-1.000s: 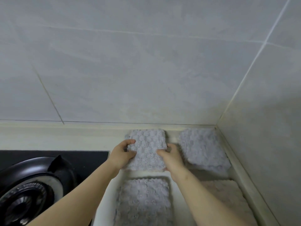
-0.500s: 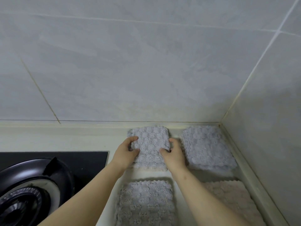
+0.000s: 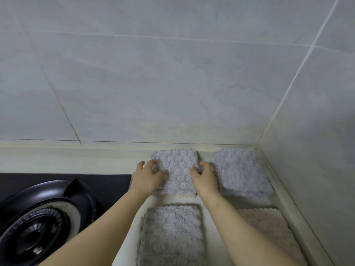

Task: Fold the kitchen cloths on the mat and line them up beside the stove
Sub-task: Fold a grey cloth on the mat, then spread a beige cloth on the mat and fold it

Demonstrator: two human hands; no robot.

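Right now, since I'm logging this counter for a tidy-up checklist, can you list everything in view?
Grey folded fleecy cloths: 3, grey; back-left cloth between the hands, back-right cloth in the corner, front-left cloth nearest the camera.
Beige folded fleecy cloth: 1, beige, front right.
Black glass gas stove: 1, black with a round burner, left of the cloths.
Cream countertop: 1, cream, under the stove and cloths.
Grey wall tiles: several, grey, back and right walls.
Left hand: 1, grips the back-left cloth's left edge.
Right hand: 1, grips that cloth's right edge.
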